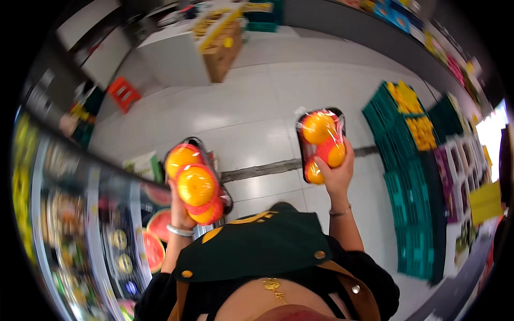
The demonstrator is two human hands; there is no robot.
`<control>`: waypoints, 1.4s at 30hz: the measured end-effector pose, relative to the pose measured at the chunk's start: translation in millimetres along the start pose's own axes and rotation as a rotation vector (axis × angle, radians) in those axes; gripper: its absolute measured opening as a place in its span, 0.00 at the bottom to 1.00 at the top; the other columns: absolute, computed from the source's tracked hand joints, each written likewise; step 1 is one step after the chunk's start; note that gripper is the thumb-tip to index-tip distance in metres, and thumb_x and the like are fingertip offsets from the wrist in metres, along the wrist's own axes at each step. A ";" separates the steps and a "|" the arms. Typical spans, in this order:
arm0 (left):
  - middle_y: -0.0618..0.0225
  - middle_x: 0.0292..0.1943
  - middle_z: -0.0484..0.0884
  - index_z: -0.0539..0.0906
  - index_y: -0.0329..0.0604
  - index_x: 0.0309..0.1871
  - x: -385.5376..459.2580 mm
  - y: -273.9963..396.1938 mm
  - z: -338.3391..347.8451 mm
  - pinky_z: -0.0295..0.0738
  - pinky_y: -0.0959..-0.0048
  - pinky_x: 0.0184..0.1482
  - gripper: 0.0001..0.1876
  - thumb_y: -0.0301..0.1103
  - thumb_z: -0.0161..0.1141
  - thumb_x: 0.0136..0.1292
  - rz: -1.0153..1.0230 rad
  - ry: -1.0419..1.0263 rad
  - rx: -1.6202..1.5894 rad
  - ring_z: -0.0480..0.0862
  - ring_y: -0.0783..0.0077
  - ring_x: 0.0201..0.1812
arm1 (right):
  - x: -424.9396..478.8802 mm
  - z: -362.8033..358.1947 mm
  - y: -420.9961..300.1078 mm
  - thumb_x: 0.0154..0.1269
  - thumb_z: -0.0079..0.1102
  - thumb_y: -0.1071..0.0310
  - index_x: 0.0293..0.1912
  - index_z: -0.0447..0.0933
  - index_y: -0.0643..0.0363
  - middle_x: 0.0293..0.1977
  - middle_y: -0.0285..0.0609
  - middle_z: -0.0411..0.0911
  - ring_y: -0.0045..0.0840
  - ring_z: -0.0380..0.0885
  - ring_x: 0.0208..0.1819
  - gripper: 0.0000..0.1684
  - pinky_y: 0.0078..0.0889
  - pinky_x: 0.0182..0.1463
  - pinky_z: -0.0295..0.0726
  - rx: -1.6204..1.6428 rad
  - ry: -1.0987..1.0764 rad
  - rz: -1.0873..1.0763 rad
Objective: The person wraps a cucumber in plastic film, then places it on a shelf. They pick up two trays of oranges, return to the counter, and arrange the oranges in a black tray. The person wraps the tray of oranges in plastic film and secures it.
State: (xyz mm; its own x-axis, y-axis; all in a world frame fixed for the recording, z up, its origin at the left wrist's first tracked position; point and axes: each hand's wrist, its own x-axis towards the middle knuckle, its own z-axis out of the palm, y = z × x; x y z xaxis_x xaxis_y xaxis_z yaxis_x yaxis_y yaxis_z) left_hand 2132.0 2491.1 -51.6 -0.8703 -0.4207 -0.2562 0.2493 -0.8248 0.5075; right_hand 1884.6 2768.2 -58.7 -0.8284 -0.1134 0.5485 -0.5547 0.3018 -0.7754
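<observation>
My left hand grips a black tray of oranges from its left side, near the shelf edge. Three oranges in red foam netting show under the clear film. In my right hand is a second black tray of oranges, held out over the floor by its lower right side. Its glossy film wraps several oranges, some in red netting, and a bare part of the tray shows. The two trays are well apart. The undersides of both trays and several fingers are hidden.
A refrigerated display shelf with halved watermelons runs along my left. Stacked green crates topped with yellow fruit stand at right. Ahead are a white counter, a cardboard box and a red stool on the tiled floor.
</observation>
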 end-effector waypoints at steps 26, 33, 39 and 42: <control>0.61 0.61 0.72 0.62 0.46 0.67 536.9 343.4 -81.9 0.70 0.57 0.61 0.37 0.66 0.40 0.66 0.517 0.418 -0.017 0.73 0.59 0.60 | 470.1 665.6 71.4 0.64 0.57 0.60 0.58 0.63 0.61 0.47 0.41 0.73 0.23 0.75 0.46 0.27 0.27 0.50 0.78 1.066 -0.574 0.666; 0.58 0.61 0.71 0.62 0.44 0.67 709.3 508.9 -88.6 0.70 0.55 0.61 0.39 0.67 0.38 0.65 0.305 0.177 0.003 0.74 0.57 0.60 | 538.7 816.6 91.2 0.66 0.56 0.57 0.60 0.63 0.60 0.46 0.41 0.75 0.24 0.77 0.44 0.28 0.29 0.46 0.80 1.114 -0.380 0.838; 0.59 0.61 0.71 0.62 0.45 0.67 812.2 618.3 -160.3 0.69 0.55 0.62 0.38 0.67 0.36 0.66 0.364 0.265 -0.047 0.73 0.57 0.61 | 603.5 993.9 82.5 0.65 0.57 0.55 0.57 0.65 0.59 0.45 0.39 0.75 0.23 0.78 0.42 0.27 0.27 0.44 0.80 0.960 -0.396 0.833; 0.59 0.56 0.75 0.66 0.45 0.64 839.9 681.3 -191.5 0.72 0.55 0.59 0.36 0.65 0.40 0.66 0.452 0.379 -0.152 0.77 0.58 0.56 | 636.0 1136.8 52.1 0.63 0.60 0.54 0.55 0.68 0.58 0.42 0.38 0.76 0.22 0.78 0.39 0.26 0.25 0.40 0.80 1.004 -0.485 0.874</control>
State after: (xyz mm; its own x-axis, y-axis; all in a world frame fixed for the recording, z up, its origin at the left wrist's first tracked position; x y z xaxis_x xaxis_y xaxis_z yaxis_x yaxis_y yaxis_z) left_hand 1652.2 1503.4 -78.5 -0.4594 -0.8239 -0.3319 0.6411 -0.5662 0.5181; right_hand 1240.5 1635.7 -106.0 -0.7586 -0.6140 -0.2181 0.4947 -0.3248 -0.8061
